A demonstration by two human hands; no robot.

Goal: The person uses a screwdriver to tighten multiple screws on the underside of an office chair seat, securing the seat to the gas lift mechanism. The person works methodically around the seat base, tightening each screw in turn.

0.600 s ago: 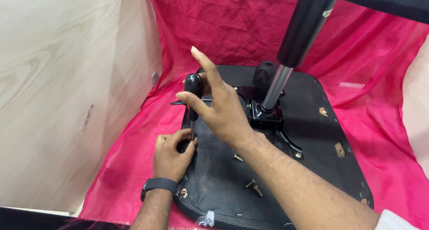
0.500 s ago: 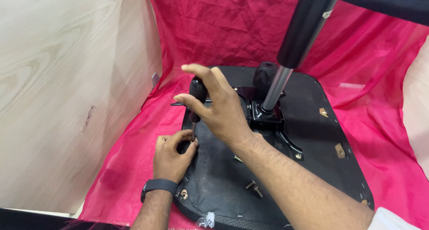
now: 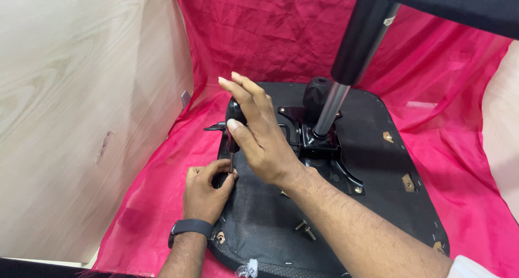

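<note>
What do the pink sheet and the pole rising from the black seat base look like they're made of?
Pink sheet: thin woven fabric, probably synthetic; it creases sharply and has a slight sheen. Pole: its lower part looks like polished metal, silvery with bright reflections; the wider upper sleeve is matte black, possibly plastic or painted metal.

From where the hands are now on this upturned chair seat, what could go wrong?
1. The right hand has its fingers spread around the black-handled screwdriver with a loose grip; the tool may tip.
2. The left hand pinches at the tip near the seat edge; a slip might jab those fingers.
3. Loose bolts lie on the seat base by the right forearm and may get knocked onto the pink cloth.
</note>
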